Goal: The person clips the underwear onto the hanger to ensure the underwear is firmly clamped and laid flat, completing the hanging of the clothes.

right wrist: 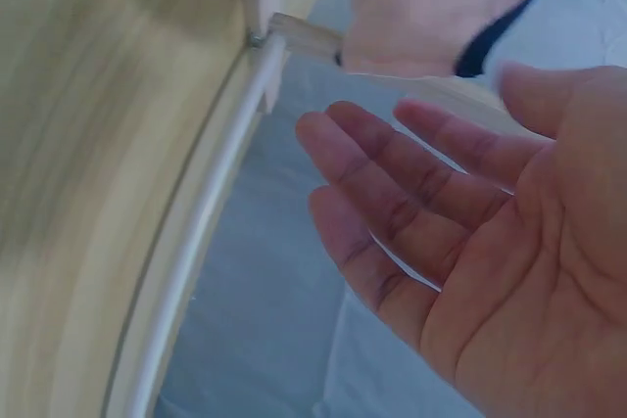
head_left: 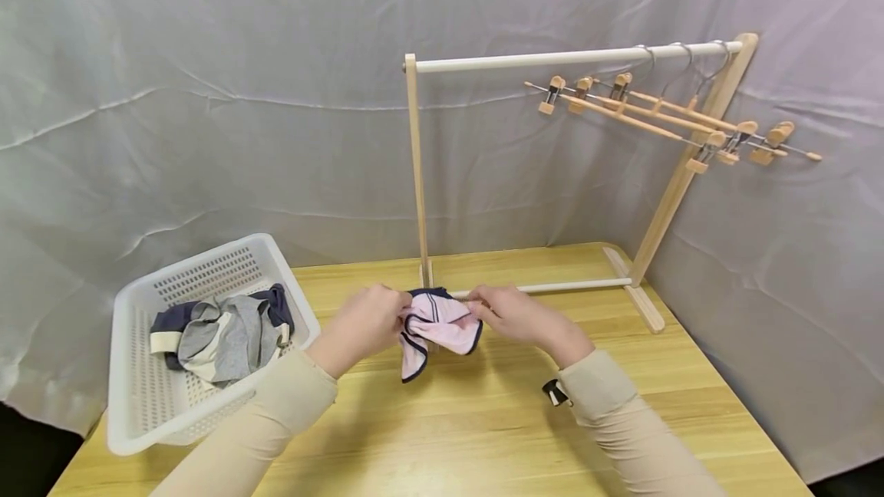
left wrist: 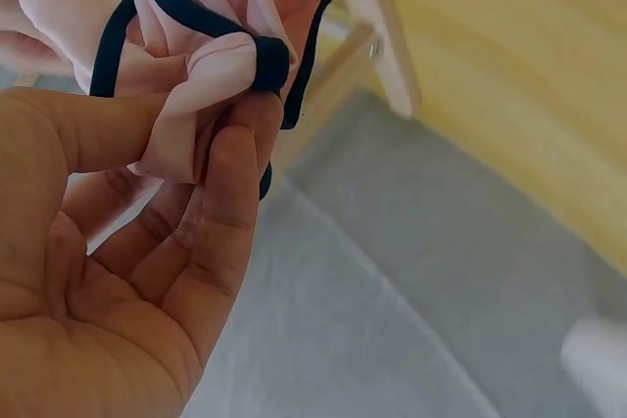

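Sleeves (head_left: 625, 405), then pink navy-edged cloth (head_left: 450, 330)

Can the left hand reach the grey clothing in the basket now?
Probably, after letting go: the left hand pinches the pink cloth, but the basket is open-topped and the grey clothing lies uncovered.

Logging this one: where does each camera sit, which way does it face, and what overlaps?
Head: worn on the head, facing forward and down at the white basket, wooden rack and pink cloth; left hand, right hand and sleeves show.
Left wrist: on that wrist, facing the left hand as it pinches the cloth; mainly that hand shows.
Right wrist: on that wrist, facing the right hand, fingers loosely extended; mainly that hand shows.
Shared: both wrist views show the pink cloth and tabletop.
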Demonstrator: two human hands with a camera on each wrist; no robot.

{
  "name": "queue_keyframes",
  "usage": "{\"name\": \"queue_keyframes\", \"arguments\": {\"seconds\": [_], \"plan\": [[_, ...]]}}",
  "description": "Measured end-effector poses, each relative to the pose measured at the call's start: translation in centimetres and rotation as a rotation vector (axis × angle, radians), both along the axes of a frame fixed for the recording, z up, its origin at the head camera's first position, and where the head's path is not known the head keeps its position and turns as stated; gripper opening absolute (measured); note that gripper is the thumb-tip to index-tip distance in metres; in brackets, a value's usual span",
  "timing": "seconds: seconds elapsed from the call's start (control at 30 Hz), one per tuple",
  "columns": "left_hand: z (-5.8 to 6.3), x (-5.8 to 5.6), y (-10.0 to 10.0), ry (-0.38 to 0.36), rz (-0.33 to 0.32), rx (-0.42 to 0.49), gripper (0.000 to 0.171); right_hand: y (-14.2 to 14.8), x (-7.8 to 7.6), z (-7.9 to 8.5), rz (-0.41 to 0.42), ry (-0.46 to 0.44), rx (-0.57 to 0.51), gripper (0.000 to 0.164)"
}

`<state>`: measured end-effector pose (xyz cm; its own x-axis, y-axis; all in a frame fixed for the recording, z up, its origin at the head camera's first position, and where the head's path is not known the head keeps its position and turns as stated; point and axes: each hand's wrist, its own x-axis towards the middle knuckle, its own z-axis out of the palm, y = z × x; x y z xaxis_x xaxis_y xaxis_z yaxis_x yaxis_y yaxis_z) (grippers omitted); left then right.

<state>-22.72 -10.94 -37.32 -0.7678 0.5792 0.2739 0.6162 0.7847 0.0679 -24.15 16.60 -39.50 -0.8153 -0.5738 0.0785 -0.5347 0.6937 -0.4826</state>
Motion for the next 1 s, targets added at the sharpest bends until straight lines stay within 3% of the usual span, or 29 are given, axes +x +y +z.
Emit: {"name": "queue_keyframes", "arguments": {"seconds": [0.17,0.3,0.53,0.73,0.83,1.0], "plan": [[-2.3,0.5,1.2,-0.071,-0.048,-0.014,0.02,-0.2,-0.3,-1.2,0.015,-0.034,0.101,0.021],[-4.4,0.9,1.5,-0.112,-0.05,-0.044,0.018,-1.1,0.0,-2.3,0.03,-0.048,0.195,0.011],[-7.3,1.7,1.3,-0.091,-0.078,-0.069,0.023,-2.8,0.4,-4.3,0.061,-0.15,0.245,0.016],[-8.5,1.9,1.5,-0.098,-0.119,-0.037,0.022,-2.5,0.5,-4.7,0.022,-0.144,0.226,0.019],[-8.8,2.1,1.3,-0.111,-0.13,0.013,0.031,-2.1,0.7,-4.7,0.016,-0.104,0.212,0.019],[-8.9,2.2,0.9,-0.175,-0.048,0.135,0.048,-1.4,0.9,-4.8,-0.008,-0.058,0.18,0.019]]}}
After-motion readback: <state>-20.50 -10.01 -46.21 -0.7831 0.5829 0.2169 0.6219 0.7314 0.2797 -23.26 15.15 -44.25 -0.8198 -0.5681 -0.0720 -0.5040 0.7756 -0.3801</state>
